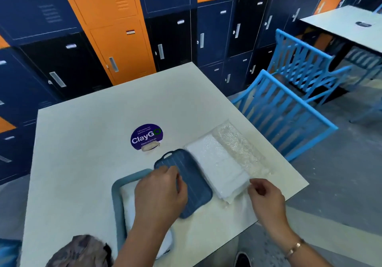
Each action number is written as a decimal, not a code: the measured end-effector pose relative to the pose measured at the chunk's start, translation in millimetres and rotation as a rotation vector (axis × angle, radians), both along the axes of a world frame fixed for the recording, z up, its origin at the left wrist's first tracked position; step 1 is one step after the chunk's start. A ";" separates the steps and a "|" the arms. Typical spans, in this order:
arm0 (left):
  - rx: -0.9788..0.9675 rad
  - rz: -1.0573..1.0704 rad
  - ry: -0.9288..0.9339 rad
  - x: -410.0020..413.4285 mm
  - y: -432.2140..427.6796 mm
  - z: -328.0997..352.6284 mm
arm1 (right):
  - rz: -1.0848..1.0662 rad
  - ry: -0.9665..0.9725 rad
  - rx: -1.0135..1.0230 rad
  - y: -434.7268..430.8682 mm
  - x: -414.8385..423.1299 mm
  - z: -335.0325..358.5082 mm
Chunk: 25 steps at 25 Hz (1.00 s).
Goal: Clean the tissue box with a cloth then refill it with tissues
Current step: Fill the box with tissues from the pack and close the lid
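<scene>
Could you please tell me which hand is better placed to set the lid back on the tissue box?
Probably left: the left hand lies on the lid, beside the open tissue box; the right hand is off by the tissue pack.

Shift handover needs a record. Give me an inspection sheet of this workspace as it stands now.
Surface: pale table with a round purple ClayGo sticker, torn at its near edge.
Job's things: blue tissue box open, white tissues inside; dark blue lid lying beside it; tissue pack in clear wrap further right; crumpled cloth at the near edge.
Clutter: nothing seen.
Grippers: left hand grips the lid; right hand curled at the pack's near corner, contact unclear.
Cables: nothing seen.
Surroundings: blue and orange lockers behind, blue chairs to the right, second table beyond them.
</scene>
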<state>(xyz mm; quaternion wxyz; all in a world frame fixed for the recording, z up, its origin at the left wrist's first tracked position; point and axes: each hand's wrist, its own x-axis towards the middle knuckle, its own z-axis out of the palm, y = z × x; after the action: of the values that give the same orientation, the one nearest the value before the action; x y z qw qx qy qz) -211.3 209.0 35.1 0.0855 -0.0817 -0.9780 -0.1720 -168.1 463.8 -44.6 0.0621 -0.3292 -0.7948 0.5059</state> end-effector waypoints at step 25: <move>-0.072 -0.175 -0.288 -1.2 124.9 -111.2 | 0.071 -0.165 -0.405 32.4 -47.5 -2.9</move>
<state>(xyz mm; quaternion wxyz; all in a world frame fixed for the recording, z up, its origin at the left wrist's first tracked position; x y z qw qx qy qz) -212.5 333.9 -76.1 -0.0739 -0.1440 -0.9748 -0.1534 -215.6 496.2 -47.4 -0.0885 -0.3472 -0.6905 0.6283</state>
